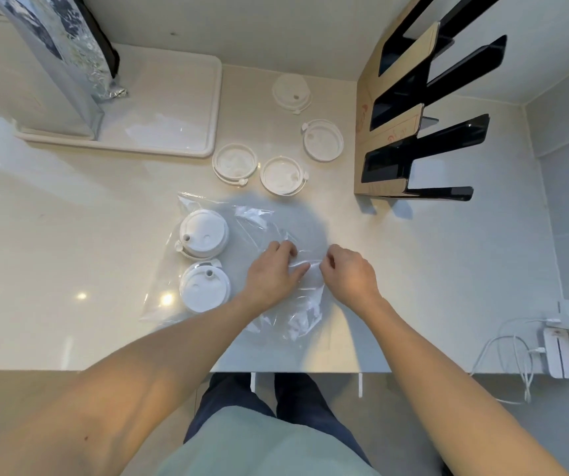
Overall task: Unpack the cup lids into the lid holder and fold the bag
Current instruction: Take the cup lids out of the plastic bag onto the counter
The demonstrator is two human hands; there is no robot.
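Both hands, the left hand point(271, 269) and the right hand point(346, 269), are pinching the bag point(242, 221) mouth near the counter point(70, 218) front edge, so unpacking is continuing: next, two lids point(204, 235) inside must be coming out toward the lid holder point(396, 108).

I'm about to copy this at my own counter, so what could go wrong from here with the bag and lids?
Two lids lie at the left end of the clear bag, seemingly still inside, while the left hand and right hand pinch its right end. Lifting or folding now could trap or spill them. Four loose lids lie on the counter beyond the bag; a dragged bag might sweep them around. The thin film may tear where it is pinched.
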